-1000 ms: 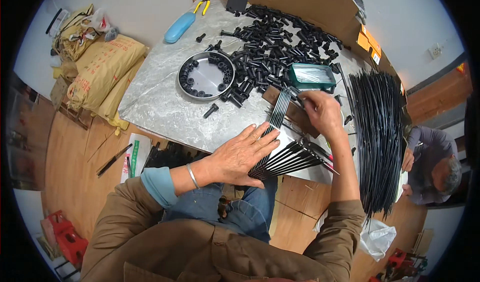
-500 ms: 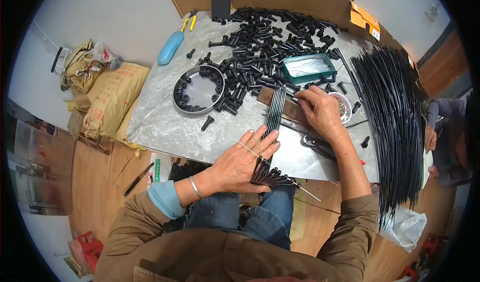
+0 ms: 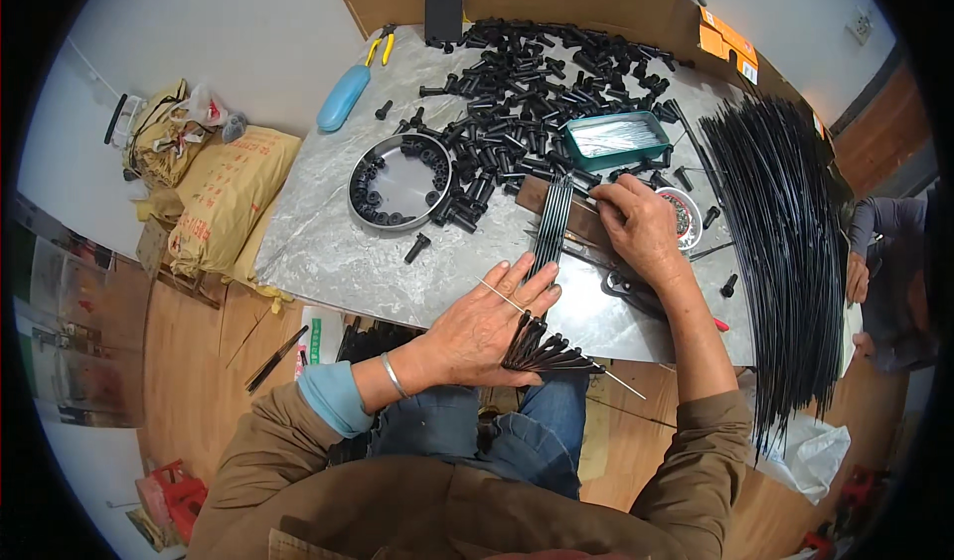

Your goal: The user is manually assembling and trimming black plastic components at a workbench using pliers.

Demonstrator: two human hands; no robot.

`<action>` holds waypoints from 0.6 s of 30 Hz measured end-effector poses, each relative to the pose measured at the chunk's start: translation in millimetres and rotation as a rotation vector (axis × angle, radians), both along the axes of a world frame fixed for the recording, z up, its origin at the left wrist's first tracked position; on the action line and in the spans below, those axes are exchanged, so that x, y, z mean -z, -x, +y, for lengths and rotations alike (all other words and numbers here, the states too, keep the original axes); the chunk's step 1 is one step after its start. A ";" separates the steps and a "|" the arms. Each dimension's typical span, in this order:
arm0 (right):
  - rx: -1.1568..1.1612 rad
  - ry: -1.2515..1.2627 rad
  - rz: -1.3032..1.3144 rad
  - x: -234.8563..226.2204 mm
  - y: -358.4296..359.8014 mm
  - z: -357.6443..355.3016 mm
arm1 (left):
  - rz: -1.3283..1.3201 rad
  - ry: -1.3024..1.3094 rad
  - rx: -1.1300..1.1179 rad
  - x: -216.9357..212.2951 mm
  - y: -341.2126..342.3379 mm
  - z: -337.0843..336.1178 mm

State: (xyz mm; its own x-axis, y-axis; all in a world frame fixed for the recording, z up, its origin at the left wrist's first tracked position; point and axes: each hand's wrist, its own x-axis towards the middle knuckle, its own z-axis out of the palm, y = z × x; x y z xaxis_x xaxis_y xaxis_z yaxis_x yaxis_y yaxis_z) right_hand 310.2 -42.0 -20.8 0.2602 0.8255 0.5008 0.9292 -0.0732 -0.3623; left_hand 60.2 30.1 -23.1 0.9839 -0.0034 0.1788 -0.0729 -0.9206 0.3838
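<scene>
My left hand (image 3: 477, 331) lies over a flat row of thin black rods (image 3: 553, 224) at the table's front edge. Its fingers are straight and close together, with the thumb below the rods' fanned, thick-headed near ends (image 3: 542, 346). A thin white stick (image 3: 624, 386) runs by these heads and across my fingers. The rods' far ends rest on a brown block (image 3: 535, 190). Just right of those ends, my right hand (image 3: 644, 227) is closed in a pinch; whatever lies between its fingertips is too small to tell. Beneath its wrist sit dark-handled pliers (image 3: 628, 294).
Black bolt-like pieces (image 3: 507, 93) cover the back of the table. Around them stand a round metal tray (image 3: 355, 187), a green box of thin pins (image 3: 618, 141) and a white bowl of small bits (image 3: 693, 224). Long black rods (image 3: 790, 262) overhang at right, near another person's hand (image 3: 857, 277).
The whole view has shifted slightly. My right thumb and fingertips look a little closer together; my left hand keeps its place on the rods.
</scene>
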 end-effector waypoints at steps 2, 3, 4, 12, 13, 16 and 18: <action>-0.006 -0.006 -0.007 0.2 -0.7 -0.5 | 0.005 0.004 0.001 1.0 -0.7 -0.6; -0.007 -0.008 -0.018 -0.2 -0.3 -0.3 | 0.005 0.003 0.002 0.5 -0.9 -0.5; -0.006 -0.009 -0.029 -1.3 -0.3 -1.4 | 0.008 -0.001 0.004 -0.7 -1.5 -0.9; -0.013 -0.038 -0.022 -0.6 -0.3 0.4 | 0.009 -0.006 0.011 2.2 -1.9 0.9; -0.010 -0.044 -0.012 0.2 0.1 0.4 | 0.006 0.000 0.011 3.8 -1.5 0.7; -0.006 -0.048 -0.017 -0.2 0.1 0.7 | 0.007 0.000 0.016 2.3 -1.4 0.5; 0.009 -0.044 -0.020 -1.3 -1.0 -2.2 | 0.007 -0.004 0.030 1.3 -3.1 -0.5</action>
State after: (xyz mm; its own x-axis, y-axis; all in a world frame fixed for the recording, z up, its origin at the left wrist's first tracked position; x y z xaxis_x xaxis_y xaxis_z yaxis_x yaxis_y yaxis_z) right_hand 311.2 -44.2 -19.5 0.2570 0.8000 0.5421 0.9358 -0.0659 -0.3464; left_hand 63.2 29.6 -24.4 0.9845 -0.0333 0.1722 -0.0977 -0.9194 0.3809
